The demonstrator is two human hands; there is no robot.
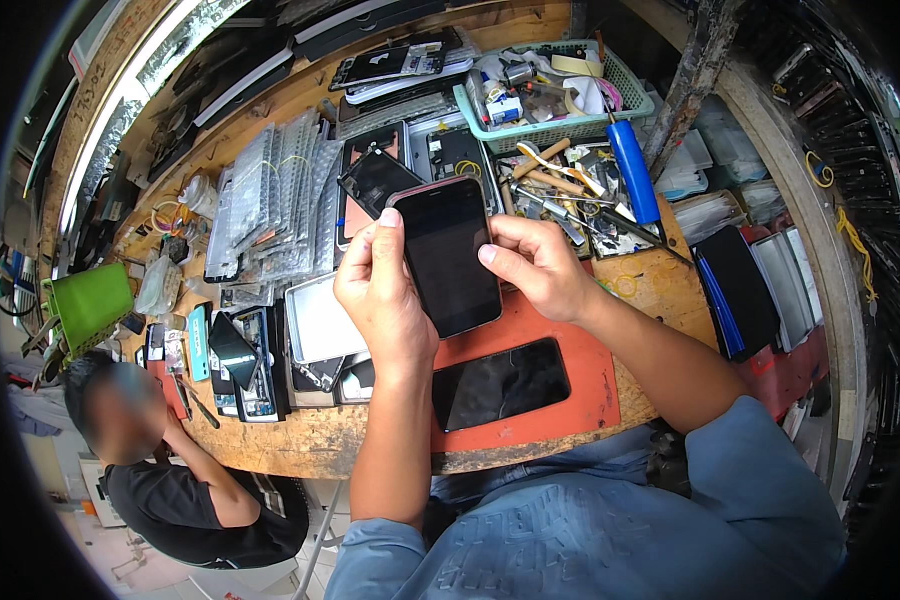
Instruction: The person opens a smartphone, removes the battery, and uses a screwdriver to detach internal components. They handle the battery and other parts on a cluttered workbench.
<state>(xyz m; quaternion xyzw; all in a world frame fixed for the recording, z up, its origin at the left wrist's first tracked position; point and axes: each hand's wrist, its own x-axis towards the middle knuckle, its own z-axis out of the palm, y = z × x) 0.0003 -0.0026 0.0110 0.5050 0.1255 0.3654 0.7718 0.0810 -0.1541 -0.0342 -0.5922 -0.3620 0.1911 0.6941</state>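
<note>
I hold a dark phone [442, 265] upright-angled in both hands, its black screen facing me. My left hand [378, 290] grips its left edge with the thumb at the upper corner, and my right hand [538, 268] grips the right edge, thumb resting over the screen's edge. Below them a second black phone [500, 385] lies face up on an orange mat [592, 385]. Left of the mat is an open white case or tray [320, 315] among other parts.
Bubble-wrap stacks [275, 190], phone parts [380, 180], a green basket [555, 85], a tool tray [590, 190] and a blue cylinder [630, 170] crowd the wooden bench [310, 445]. A wooden post [700, 70] rises at right. A co-worker [160, 500] sits at lower left.
</note>
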